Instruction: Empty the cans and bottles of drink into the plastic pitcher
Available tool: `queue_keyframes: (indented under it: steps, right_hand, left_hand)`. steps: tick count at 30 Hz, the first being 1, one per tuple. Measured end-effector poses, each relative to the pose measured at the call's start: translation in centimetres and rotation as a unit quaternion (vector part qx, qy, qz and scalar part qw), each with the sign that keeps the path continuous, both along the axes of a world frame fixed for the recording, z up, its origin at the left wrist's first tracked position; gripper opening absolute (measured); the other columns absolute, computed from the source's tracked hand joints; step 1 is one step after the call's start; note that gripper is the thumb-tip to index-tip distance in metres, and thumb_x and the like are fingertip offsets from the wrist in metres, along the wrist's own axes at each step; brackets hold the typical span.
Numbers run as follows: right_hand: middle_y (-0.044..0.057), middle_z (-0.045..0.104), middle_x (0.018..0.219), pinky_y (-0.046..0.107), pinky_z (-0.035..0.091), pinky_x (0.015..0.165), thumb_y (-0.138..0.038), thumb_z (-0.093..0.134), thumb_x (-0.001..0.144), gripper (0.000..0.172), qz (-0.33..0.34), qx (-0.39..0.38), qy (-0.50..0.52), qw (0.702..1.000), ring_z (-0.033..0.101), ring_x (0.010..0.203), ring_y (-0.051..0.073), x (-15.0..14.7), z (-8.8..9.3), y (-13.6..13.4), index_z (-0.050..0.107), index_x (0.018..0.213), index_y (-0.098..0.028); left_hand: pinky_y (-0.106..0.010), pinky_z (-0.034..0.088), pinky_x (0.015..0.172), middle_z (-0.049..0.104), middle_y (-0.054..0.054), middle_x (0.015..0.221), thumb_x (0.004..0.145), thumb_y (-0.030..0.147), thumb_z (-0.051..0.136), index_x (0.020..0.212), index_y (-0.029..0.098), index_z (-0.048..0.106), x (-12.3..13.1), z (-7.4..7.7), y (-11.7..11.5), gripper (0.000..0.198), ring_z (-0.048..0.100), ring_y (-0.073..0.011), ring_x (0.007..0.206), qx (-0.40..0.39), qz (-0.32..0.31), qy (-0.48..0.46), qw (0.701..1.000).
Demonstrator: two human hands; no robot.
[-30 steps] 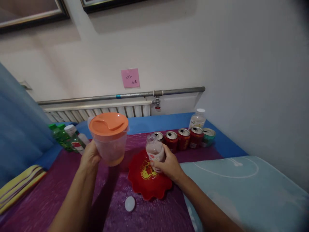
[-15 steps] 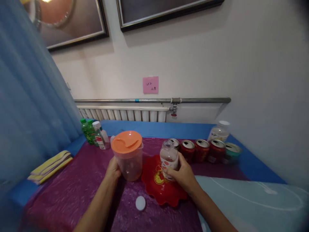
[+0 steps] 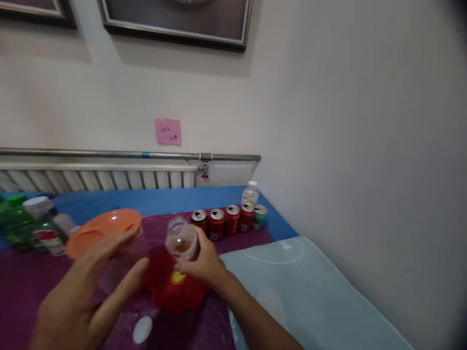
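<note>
My right hand (image 3: pixel 204 260) is wrapped round a clear, wide-necked bottle (image 3: pixel 181 240) with a printed label and no cap, slightly tilted above a red scalloped plate (image 3: pixel 178 296). My left hand (image 3: pixel 87 291) is blurred, its thumb and fingers apart, in front of the pitcher with an orange lid (image 3: pixel 109 226); nothing shows in its grasp. Most of the pitcher's body is hidden behind that hand. A white cap (image 3: pixel 142 329) lies on the purple sheet near the plate.
Several red drink cans (image 3: pixel 217 224) stand in a row behind the bottle, with a teal can (image 3: pixel 260 217) at their right end. Another capped bottle (image 3: pixel 250 194) stands behind them. Green bottles (image 3: pixel 16 223) and a white-capped bottle (image 3: pixel 47 226) are at left. A pale blue cloth (image 3: pixel 288 287) covers the right side.
The view has swung right, so things appear further left. My left hand has come off the pitcher's side and opened in front of it. My right hand still holds the bottle over the plate.
</note>
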State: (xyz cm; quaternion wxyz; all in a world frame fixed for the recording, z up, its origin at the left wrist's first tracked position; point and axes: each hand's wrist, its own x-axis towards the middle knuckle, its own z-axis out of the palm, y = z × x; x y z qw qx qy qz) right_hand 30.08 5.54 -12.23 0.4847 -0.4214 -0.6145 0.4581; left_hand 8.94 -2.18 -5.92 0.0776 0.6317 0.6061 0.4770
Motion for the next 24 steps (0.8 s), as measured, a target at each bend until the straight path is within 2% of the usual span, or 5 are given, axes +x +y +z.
queue_keyframes:
  steps: [7, 15, 18, 21, 24]
  right_hand:
    - [0.004, 0.072, 0.120, 0.037, 0.054, 0.095, -0.026, 0.087, 0.051, 0.087, 0.033, 0.024, 0.003, 0.999, 0.068, 0.107, 0.025, 1.3, 1.7, -0.4, 0.055, 0.132, -0.022]
    - [0.004, 0.071, 0.119, 0.037, 0.052, 0.094, -0.023, 0.080, 0.058, 0.079, 0.047, 0.012, -0.048, 0.998, 0.067, 0.107, 0.025, 3.7, 2.1, 0.1, 0.055, 0.133, -0.021]
    - [0.004, 0.071, 0.119, 0.037, 0.051, 0.094, -0.024, 0.080, 0.058, 0.081, 0.050, 0.009, -0.050, 0.998, 0.067, 0.108, 0.025, 3.7, 1.8, 0.0, 0.054, 0.135, -0.021]
    - [0.005, 0.071, 0.121, 0.038, 0.051, 0.094, -0.026, 0.082, 0.058, 0.081, 0.053, 0.009, -0.049, 0.997, 0.067, 0.109, 0.026, 3.9, 1.1, -0.1, 0.054, 0.134, -0.021]
    - [0.006, 0.069, 0.125, 0.040, 0.051, 0.096, -0.026, 0.083, 0.059, 0.081, 0.056, 0.022, -0.064, 0.996, 0.065, 0.112, 0.027, 4.2, 0.6, -0.3, 0.054, 0.134, -0.022]
  left_hand:
    - [-0.039, 0.061, 0.078, 0.078, -0.005, 0.100, 0.063, 0.077, 0.063, 0.098, 0.029, 0.073, 1.9, 1.5, 1.6, 0.061, 0.074, -0.0291, 0.091, -0.119, -0.056, 0.003, 0.991]
    - [-0.042, 0.052, 0.083, 0.074, -0.013, 0.102, 0.081, 0.057, 0.049, 0.093, 0.022, 0.071, -0.4, -9.2, -1.9, 0.043, 0.069, -0.0308, 0.092, -0.369, -0.056, 0.197, 0.907]
    - [-0.044, 0.052, 0.086, 0.072, -0.015, 0.098, 0.080, 0.051, 0.048, 0.089, 0.020, 0.070, 0.0, -11.1, -1.6, 0.040, 0.068, -0.0315, 0.092, -0.367, -0.042, 0.203, 0.907]
    - [-0.044, 0.056, 0.082, 0.075, -0.013, 0.096, 0.074, 0.056, 0.051, 0.090, 0.021, 0.072, -0.4, -9.3, -1.6, 0.044, 0.070, -0.0312, 0.087, -0.355, -0.036, 0.129, 0.925]
    - [-0.040, 0.061, 0.082, 0.078, -0.007, 0.104, 0.064, 0.069, 0.064, 0.097, 0.026, 0.074, -0.3, -4.4, -1.4, 0.055, 0.073, -0.0303, 0.095, -0.290, -0.009, -0.025, 0.957]
